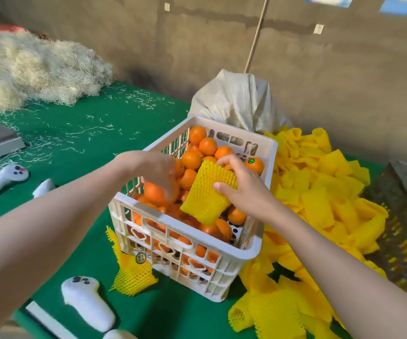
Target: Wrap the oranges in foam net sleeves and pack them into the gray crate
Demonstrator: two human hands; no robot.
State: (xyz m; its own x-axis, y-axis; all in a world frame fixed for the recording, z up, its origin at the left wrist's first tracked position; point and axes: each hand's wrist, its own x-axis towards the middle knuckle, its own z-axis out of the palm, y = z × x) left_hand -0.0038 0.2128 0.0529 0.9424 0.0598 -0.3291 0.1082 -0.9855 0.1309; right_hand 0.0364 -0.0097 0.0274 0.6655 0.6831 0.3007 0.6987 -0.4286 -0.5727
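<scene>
Over the white crate (pixel 185 225) in the middle of the green table (pixel 80 143), the right hand (pixel 244 189) is holding a yellow foam net sleeve (pixel 208 193). The thumb is pressing on its right edge and the fingers are curling over its far end. The sleeve is hanging flattened. Its long axis is slanting from the pinched far end down toward the near left, and its free near end is pointing at the fruit below.

The left hand (pixel 158 174) is reaching into the crate from the left, palm down, fingers bending over one orange (pixel 154 192). Blur is smearing the hand, so I cannot tell whether it is gripping the fruit or only touching it.

The white crate is sitting nearly full of bare oranges (pixel 207 146), heaped higher toward its far side. Just right of it, a loose pile of sleeves (pixel 319 192) is spreading from far to near across the table.

At the right edge the gray crate (pixel 403 216) is standing beyond that pile, with yellow showing through the slots in its wall; its inside is not showing from above.

Against the near left corner of the white crate another yellow net (pixel 134 272) is lying with a round sticker on it. Two white controllers (pixel 87 302) are lying on the left part of the table.
</scene>
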